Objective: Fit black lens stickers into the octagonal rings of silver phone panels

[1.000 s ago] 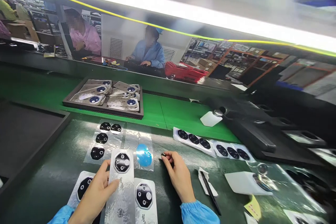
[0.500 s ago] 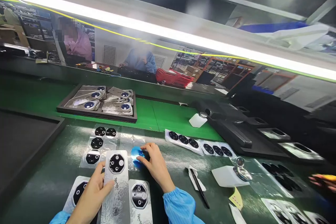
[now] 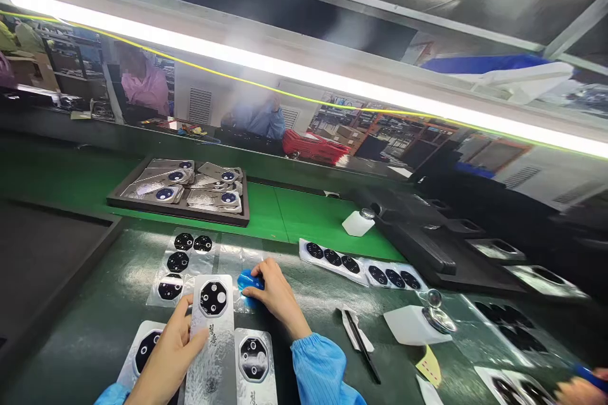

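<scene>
Holding silver panel (image 3: 213, 357) in grip of left hand (image 3: 171, 345); pinching blue film (image 3: 244, 280) in narrow grip of right hand (image 3: 276, 296), over table (image 3: 318, 304), near 4 black octagons (image 3: 177, 262).

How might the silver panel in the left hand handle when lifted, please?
The silver panel is probably stiff, showing no bend beside the left hand. Its glossy, rippled face may feel slippery. Flat and long, it seems unlikely to roll.

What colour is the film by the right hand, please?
The film is blue; see the head view.
</scene>
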The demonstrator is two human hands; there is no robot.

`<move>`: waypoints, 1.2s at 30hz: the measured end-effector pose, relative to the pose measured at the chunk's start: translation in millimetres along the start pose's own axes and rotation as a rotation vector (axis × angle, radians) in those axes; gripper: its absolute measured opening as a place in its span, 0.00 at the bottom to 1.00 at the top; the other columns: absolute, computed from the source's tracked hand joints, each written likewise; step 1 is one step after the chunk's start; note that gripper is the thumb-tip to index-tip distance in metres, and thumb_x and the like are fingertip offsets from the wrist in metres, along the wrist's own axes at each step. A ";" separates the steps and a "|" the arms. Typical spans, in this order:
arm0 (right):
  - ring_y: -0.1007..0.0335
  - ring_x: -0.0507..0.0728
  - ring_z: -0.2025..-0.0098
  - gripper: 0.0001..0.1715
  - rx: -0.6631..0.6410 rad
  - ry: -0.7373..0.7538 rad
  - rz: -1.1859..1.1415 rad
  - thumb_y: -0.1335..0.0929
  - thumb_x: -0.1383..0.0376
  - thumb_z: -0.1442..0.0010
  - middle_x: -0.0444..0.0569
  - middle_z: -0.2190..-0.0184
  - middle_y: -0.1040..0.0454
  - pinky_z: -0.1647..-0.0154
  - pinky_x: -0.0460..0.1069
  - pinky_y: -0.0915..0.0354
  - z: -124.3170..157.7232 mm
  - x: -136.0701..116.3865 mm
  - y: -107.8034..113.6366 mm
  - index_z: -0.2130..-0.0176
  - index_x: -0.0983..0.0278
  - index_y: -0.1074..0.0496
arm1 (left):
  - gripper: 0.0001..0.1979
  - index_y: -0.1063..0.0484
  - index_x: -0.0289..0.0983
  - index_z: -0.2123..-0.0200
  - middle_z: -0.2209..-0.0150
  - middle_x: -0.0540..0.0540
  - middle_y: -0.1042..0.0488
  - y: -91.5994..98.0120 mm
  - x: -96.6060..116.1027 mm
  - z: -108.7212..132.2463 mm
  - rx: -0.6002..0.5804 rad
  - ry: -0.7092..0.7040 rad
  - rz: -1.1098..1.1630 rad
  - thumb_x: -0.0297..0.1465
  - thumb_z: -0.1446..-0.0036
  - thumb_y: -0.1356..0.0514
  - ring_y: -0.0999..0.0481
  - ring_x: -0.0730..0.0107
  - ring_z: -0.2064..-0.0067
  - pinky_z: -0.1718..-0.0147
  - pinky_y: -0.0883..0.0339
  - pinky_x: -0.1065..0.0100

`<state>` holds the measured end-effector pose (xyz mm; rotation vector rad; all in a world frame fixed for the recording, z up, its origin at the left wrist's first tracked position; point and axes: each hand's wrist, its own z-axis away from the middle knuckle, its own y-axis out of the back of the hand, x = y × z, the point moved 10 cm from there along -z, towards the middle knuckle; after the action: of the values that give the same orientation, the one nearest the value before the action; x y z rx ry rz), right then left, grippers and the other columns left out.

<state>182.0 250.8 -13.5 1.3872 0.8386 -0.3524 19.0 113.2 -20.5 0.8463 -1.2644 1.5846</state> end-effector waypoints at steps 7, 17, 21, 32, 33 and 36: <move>0.35 0.57 0.61 0.11 0.019 -0.001 -0.164 0.29 0.68 0.53 0.43 0.67 0.31 0.61 0.50 0.41 0.3 3.7 -0.8 0.68 0.60 0.34 | 0.37 0.48 0.41 0.38 0.53 0.40 0.21 -0.1 -0.2 -0.9 -0.008 -0.004 -0.006 0.43 0.44 0.34 0.22 0.51 0.50 0.59 0.30 0.62; 0.33 0.54 0.72 0.22 -0.033 0.022 -0.507 0.32 0.47 0.44 0.46 0.72 0.26 0.70 0.49 0.39 8.3 -4.3 18.7 0.65 0.63 0.26 | 0.41 0.50 0.41 0.36 0.52 0.40 0.21 -3.8 0.0 -0.6 -0.032 0.007 0.018 0.44 0.45 0.33 0.23 0.52 0.49 0.57 0.31 0.61; 0.32 0.55 0.68 0.21 -0.050 0.046 -0.547 0.31 0.48 0.42 0.48 0.68 0.24 0.68 0.49 0.38 18.9 -19.1 30.1 0.61 0.63 0.23 | 0.40 0.52 0.41 0.35 0.54 0.41 0.21 -7.9 -5.5 0.2 -0.088 0.029 0.015 0.42 0.43 0.34 0.21 0.53 0.53 0.56 0.31 0.60; 0.31 0.54 0.60 0.12 -0.150 0.268 -0.408 0.36 0.62 0.34 0.45 0.63 0.26 0.58 0.48 0.37 46.2 -73.5 20.2 0.51 0.58 0.28 | 0.40 0.53 0.40 0.32 0.61 0.46 0.22 -18.8 -12.4 4.3 -0.178 0.060 -0.086 0.39 0.41 0.37 0.24 0.62 0.63 0.63 0.36 0.66; 0.31 0.54 0.61 0.12 -0.154 0.276 -0.408 0.35 0.62 0.34 0.44 0.64 0.27 0.59 0.47 0.37 46.9 -75.1 18.7 0.51 0.58 0.29 | 0.41 0.54 0.40 0.31 0.61 0.46 0.22 -17.7 -12.9 5.0 -0.168 0.068 -0.106 0.40 0.41 0.37 0.24 0.62 0.62 0.62 0.35 0.65; 0.31 0.53 0.64 0.11 -0.166 0.274 -0.439 0.33 0.62 0.35 0.43 0.66 0.27 0.61 0.46 0.37 47.1 -75.6 14.2 0.52 0.59 0.29 | 0.37 0.53 0.46 0.31 0.56 0.47 0.23 -16.5 -8.9 7.5 -0.157 0.072 -0.180 0.41 0.39 0.40 0.25 0.60 0.59 0.57 0.36 0.63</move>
<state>155.3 189.9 47.6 1.1035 1.3745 -0.4219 37.3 104.8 -21.1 0.7743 -1.2089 1.3430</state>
